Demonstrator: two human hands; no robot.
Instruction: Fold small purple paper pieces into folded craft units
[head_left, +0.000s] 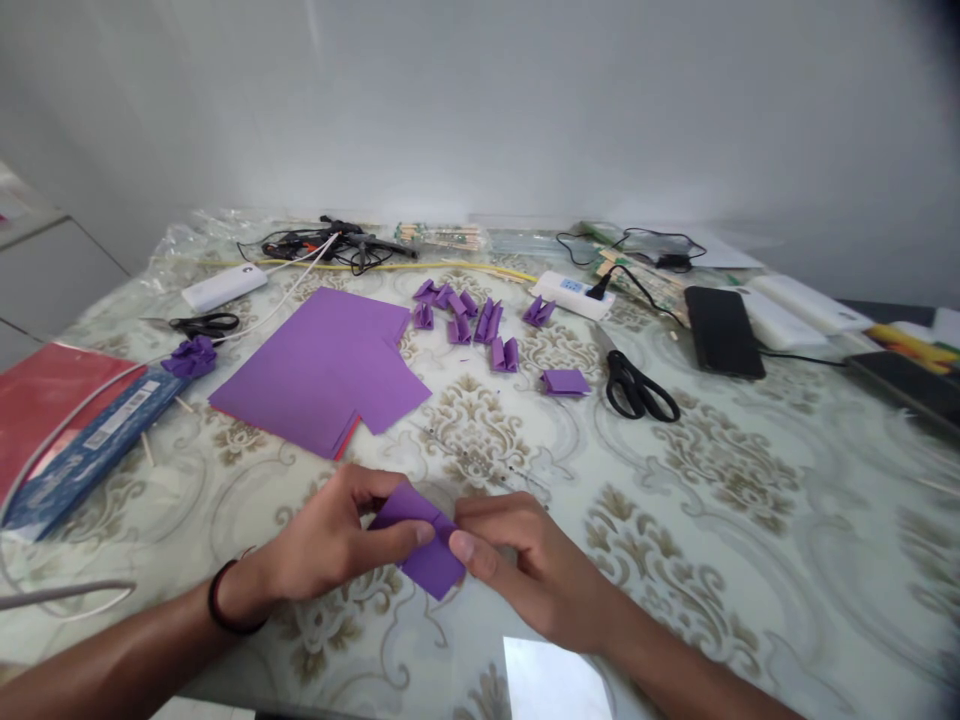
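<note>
Between my two hands is a small piece of purple paper (433, 575) with a crease across it, held just above the near part of the table. My left hand (337, 545) pinches its left side, thumb on top and fingers beneath. On the right edge, my right hand (525, 560) grips the same paper with thumb and fingers. Beyond them lie larger purple sheets (322, 360), stacked with a red edge showing. Several small folded purple paper pieces (487, 320) stand behind these, and one flatter folded piece (565, 382) rests nearer the scissors.
Black-handled scissors (637, 390) lie at the right, another pair (202, 325) at the left. A phone (724, 332), a white power strip (574, 294) and cables (345, 245) are toward the back. A red and blue packet (90, 440) with crumpled purple paper (190, 357) sits left.
</note>
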